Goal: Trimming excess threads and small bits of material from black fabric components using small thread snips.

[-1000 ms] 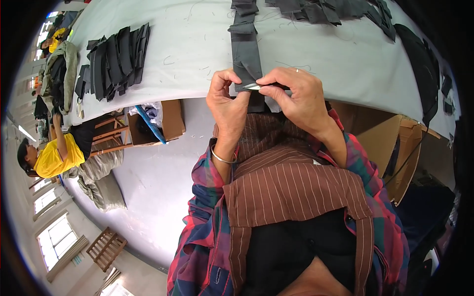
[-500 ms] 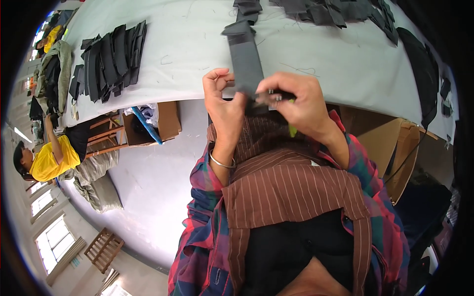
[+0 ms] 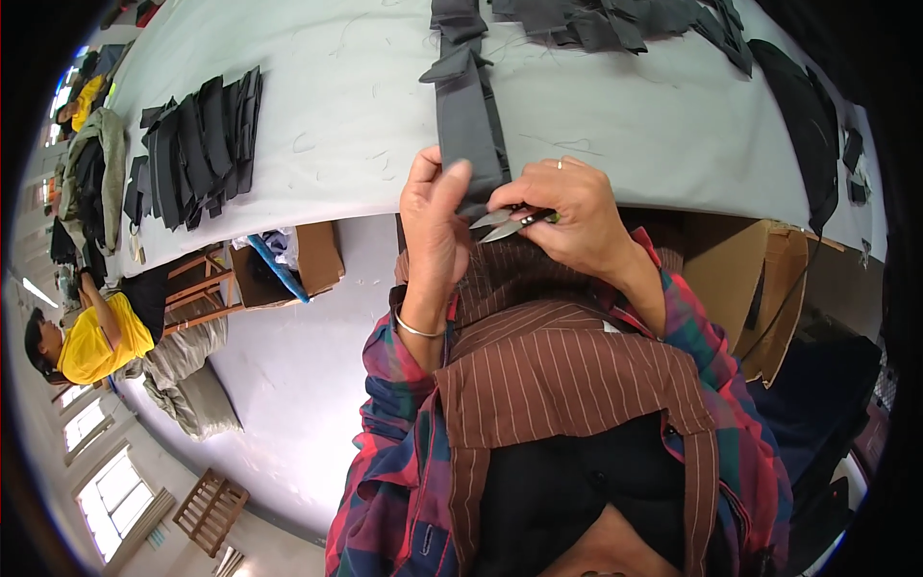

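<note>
A long dark grey fabric strip [image 3: 465, 125] hangs over the near edge of the table toward my lap. My left hand [image 3: 435, 216] is closed at the strip's near end, its thumb over the cloth and some fingertips hidden behind it. In my right hand [image 3: 567, 212] is a pair of thread snips [image 3: 502, 227], their pointed metal blades showing below the strip's end and aimed at my left palm. My right knuckles are close beside the strip's right edge. Further up, the strip joins more dark folded pieces [image 3: 460, 19].
Stacked dark strips [image 3: 200, 144] lie at the table's left, with more dark pieces [image 3: 596, 21] at the far side. A black item [image 3: 793, 125] lies at right. Cardboard boxes [image 3: 319, 260] stand below the table. A person in yellow [image 3: 108, 337] works at far left.
The snips have turned so their blades show plainly. My left thumb has lifted higher along the strip. The strip's near end has shifted slightly left in view.
</note>
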Available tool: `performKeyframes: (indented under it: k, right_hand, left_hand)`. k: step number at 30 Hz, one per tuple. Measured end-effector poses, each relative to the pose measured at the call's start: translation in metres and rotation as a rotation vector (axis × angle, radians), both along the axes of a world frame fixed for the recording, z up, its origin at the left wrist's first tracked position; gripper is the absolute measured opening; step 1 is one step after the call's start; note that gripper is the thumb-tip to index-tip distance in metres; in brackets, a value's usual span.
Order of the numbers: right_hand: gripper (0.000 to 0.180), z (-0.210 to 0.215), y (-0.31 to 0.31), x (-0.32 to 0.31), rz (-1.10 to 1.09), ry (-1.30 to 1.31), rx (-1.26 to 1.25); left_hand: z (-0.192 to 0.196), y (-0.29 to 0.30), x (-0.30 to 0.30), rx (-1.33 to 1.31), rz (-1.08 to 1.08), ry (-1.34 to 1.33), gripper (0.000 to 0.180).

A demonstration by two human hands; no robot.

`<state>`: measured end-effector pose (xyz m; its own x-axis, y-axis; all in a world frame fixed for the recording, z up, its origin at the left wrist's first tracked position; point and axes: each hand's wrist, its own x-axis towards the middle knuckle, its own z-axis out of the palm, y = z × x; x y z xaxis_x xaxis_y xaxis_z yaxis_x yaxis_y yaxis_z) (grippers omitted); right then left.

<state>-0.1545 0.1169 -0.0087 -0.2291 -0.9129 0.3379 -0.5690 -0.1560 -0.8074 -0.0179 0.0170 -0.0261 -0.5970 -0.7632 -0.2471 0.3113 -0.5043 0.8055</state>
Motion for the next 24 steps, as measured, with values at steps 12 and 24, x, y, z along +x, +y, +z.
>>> performKeyframes:
  k: [12, 24]
  right_hand:
    - [0.016, -0.003, -0.004, -0.025, -0.241, 0.222, -0.116]
    - [0.013, -0.001, 0.0, -0.013, -0.214, -0.006, 0.029]
  left_hand:
    - [0.006, 0.006, -0.002, -0.029, -0.041, 0.003, 0.02]
    - [0.0, 0.014, 0.005, -0.096, -0.095, -0.061, 0.02]
